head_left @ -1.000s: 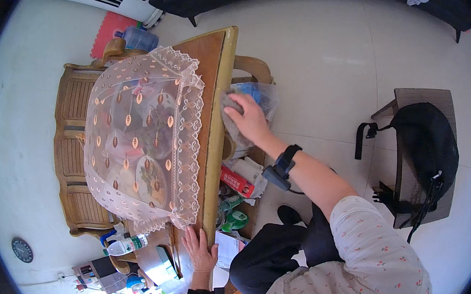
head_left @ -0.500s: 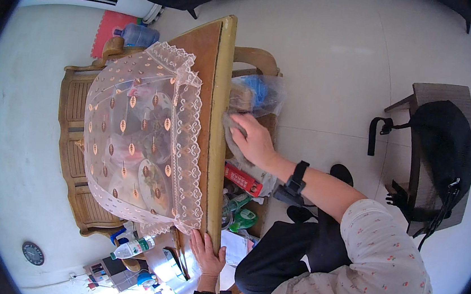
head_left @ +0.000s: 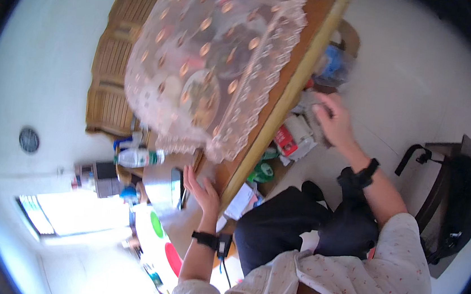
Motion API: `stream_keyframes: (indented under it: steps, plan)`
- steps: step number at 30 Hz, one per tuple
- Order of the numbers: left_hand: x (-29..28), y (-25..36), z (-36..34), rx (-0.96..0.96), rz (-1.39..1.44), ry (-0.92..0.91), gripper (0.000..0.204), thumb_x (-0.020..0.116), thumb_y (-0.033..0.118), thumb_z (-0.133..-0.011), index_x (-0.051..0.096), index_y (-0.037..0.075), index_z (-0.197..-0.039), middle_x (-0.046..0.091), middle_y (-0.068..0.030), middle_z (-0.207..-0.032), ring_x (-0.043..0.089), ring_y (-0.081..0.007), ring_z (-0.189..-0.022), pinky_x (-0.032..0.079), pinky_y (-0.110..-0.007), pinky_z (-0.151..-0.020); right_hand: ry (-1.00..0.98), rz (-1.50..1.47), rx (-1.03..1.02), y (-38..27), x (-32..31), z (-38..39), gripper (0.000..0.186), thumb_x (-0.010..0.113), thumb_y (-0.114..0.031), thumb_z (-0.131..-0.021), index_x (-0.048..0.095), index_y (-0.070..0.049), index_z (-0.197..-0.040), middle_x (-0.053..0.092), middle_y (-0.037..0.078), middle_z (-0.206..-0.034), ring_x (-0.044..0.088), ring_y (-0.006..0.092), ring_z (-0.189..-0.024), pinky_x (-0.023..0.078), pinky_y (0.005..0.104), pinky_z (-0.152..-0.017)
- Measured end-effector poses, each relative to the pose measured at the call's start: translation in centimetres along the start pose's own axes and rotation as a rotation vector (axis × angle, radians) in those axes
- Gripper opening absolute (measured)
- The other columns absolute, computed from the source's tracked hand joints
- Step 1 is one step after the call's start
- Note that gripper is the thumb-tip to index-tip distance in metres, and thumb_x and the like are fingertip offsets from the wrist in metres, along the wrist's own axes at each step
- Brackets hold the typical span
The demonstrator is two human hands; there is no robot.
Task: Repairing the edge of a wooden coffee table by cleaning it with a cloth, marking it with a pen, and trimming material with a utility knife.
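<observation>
Grey cloth (head_left: 315, 123): grasped in right hand (head_left: 337, 124), right of wooden table (head_left: 319, 10); left hand (head_left: 206, 196) unclenched, flat at near end.

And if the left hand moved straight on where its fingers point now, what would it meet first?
From the left hand, probably the pink mesh cover, at its lacy edge; blur and depth leave the gap unclear.

Surroundings: pale wall (head_left: 45, 60) at left, pale floor (head_left: 412, 79) at right
Far left, slatted wooden bench (head_left: 111, 78) along the wall; nearer, round dark clock (head_left: 29, 140) on the wall; near left, bright window (head_left: 81, 217); right, black bag (head_left: 460, 194) on low brown seat (head_left: 469, 148); right of centre, red-and-white box (head_left: 286, 141), green bottle (head_left: 263, 172) just nearer; farther, blue plastic bag (head_left: 331, 65), blurred.
</observation>
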State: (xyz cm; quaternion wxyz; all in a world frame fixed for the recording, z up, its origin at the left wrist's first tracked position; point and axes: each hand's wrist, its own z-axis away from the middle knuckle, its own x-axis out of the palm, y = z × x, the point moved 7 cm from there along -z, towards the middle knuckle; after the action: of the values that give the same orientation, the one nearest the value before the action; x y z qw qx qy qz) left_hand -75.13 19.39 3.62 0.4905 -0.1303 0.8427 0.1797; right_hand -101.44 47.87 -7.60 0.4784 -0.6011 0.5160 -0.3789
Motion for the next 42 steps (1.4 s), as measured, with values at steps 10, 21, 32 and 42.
stream_keyframes:
  steps: [10,21,32,42]
  plan:
    - [-4.2,-8.3,3.2,-0.304,-0.372,-0.021,0.028,0.059,0.015,-0.079,0.059,0.007,-0.106,0.055,-0.0139,-0.103,0.050,-0.0343,-0.098,0.041,-0.042,-0.082,-0.793,-0.312,-0.222,-17.7,11.2,3.8,0.050,0.056,-0.010,-0.076,0.041,-0.002,-0.124,0.049,0.017,-0.115,0.050,0.0307,-0.106,0.040,0.0362,-0.091]
    - [-8.7,-10.9,7.3,-0.379,-0.234,0.051,0.014,0.048,0.006,-0.082,0.056,0.002,-0.093,0.052,-0.0185,-0.094,0.050,-0.0374,-0.090,0.040,-0.045,-0.077,-0.875,0.597,-0.823,-16.9,24.6,10.0,0.043,0.062,-0.020,-0.075,0.049,-0.007,-0.114,0.039,0.020,-0.131,0.047,0.0352,-0.110,0.040,0.0462,-0.089]
    - [-10.0,4.1,2.1,0.335,-0.054,-0.055,0.020,0.052,-0.001,-0.076,0.055,0.003,-0.096,0.052,-0.0160,-0.096,0.050,-0.0344,-0.086,0.040,-0.044,-0.077,-0.886,0.360,-0.741,-22.7,13.2,10.3,0.043,0.058,-0.024,-0.080,0.049,-0.009,-0.120,0.054,0.014,-0.110,0.049,0.0324,-0.107,0.038,0.0473,-0.089]
    - [1.1,18.1,-0.9,0.486,-0.124,-0.266,0.059,0.058,0.022,-0.080,0.037,0.009,-0.134,0.024,-0.0170,-0.143,0.020,-0.0356,-0.132,0.015,-0.057,-0.103,-0.326,-0.310,0.675,-8.7,-2.5,14.0,0.047,0.040,-0.016,-0.092,0.032,-0.015,-0.138,0.055,0.007,-0.076,0.056,0.0129,-0.057,0.047,0.0279,-0.054]
